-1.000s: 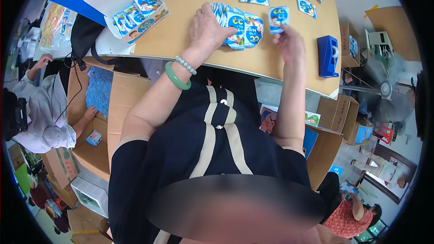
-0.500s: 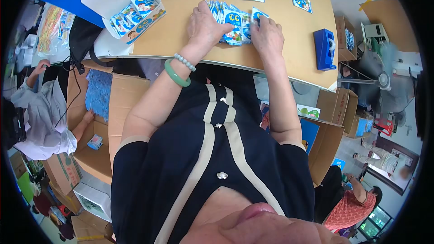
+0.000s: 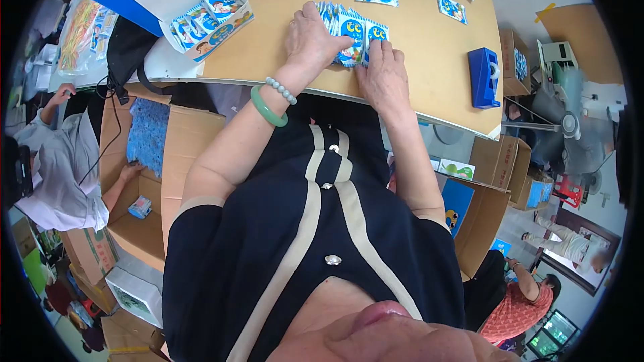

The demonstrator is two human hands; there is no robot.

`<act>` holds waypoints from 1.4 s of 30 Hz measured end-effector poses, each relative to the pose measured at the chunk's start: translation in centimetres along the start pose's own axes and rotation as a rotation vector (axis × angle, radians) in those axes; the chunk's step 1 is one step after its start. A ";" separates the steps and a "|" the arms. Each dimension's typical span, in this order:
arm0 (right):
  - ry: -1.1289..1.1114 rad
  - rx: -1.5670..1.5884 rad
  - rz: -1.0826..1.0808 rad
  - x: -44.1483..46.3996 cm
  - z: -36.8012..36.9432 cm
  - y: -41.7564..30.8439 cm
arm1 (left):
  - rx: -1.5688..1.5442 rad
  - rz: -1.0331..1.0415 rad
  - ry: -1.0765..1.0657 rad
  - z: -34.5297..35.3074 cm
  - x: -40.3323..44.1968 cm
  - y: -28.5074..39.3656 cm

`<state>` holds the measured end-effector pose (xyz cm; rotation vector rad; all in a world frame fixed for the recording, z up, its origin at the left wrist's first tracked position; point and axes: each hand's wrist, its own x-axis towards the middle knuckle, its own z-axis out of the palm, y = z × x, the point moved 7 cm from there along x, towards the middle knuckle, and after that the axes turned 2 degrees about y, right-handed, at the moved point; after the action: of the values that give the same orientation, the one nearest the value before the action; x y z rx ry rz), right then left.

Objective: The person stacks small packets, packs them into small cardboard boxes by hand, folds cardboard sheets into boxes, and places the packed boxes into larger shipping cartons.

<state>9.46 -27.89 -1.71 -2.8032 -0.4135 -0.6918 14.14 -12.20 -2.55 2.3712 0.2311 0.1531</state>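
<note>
Row of packets point(image 3: 351, 29) on counter point(image 3: 433, 64), between the hands. Left hand point(image 3: 310, 39): grip part-open around the row's left end, holding it, thumb across a packet face. Right hand point(image 3: 386, 80): fingertips at the rightmost packet; cannot tell whether grip is closed. Box point(image 3: 225, 34) stands lid-up, left.

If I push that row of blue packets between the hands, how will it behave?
The row of packets would probably fan out or slump, since they overlap. Glossy-looking wrappers may slide easily. Each packet is small, so likely light.
</note>
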 end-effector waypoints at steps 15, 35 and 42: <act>-0.043 0.256 0.074 -0.4 0.7 -0.8 | 0.023 0.081 -0.022 0.8 1.1 0.9; -0.141 0.756 0.753 -0.2 2.1 2.6 | -0.539 0.119 -0.451 5.5 5.0 -1.2; -0.123 0.335 0.391 0.3 3.1 1.1 | -0.691 0.080 -0.556 4.1 4.6 -4.3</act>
<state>11.35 -28.01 -4.40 -2.5035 0.0072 -0.3291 18.81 -10.91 -8.22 1.6492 -0.1657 -0.3398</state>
